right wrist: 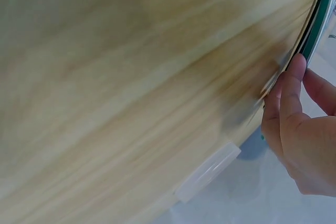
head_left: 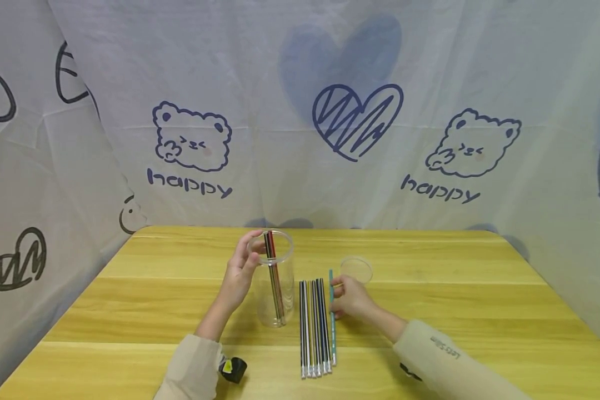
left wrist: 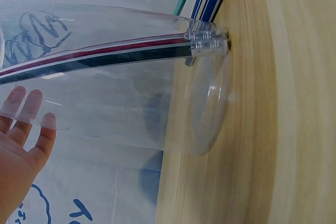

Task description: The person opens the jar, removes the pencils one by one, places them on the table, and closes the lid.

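Two hands are busy on the table. Your left hand holds the clear jar near its rim, fingers curled around the wall; the jar stands upright with a few pencils inside. Your right hand pinches the green pencil, which lies at the right edge of the pencil row, just right of the jar. A clear lid lies just behind this hand.

I think the pencil is light, stiff and thin, and it can roll; take it near the middle. The jar looks smooth and light, so it may tip easily.

Only the left wrist view shows the pencil ends touching the jar bottom. The head view alone shows the whole row.
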A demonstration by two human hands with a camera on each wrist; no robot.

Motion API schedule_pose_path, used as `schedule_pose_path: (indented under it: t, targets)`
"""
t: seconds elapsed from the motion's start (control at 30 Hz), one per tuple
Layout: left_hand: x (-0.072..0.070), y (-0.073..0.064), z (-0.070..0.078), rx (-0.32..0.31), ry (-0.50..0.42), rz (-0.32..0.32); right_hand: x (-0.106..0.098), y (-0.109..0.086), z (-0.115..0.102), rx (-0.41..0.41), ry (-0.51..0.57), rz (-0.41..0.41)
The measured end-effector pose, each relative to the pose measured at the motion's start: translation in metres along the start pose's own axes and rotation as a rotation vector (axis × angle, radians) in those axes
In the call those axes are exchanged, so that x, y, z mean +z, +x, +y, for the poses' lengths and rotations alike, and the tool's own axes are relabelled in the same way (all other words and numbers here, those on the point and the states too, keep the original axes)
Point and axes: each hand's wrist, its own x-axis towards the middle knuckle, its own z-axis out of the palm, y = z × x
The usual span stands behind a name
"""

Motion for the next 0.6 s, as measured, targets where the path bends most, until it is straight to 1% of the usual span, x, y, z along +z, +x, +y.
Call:
schedule_pose_path:
  t: [0.37, 0.6]
  targets:
    - [-0.0006, -0.0002, -0.0019, 0.004, -0.003, -0.005, 0.0042, -0.0042, -0.0011, -0.018, -0.059, -0.022]
    - [-0.0005, -0.0002, -0.0022, 0.007, -0.008, -0.002, 0.0056, -0.0033, -0.0001, -0.015, -0.065, -0.023]
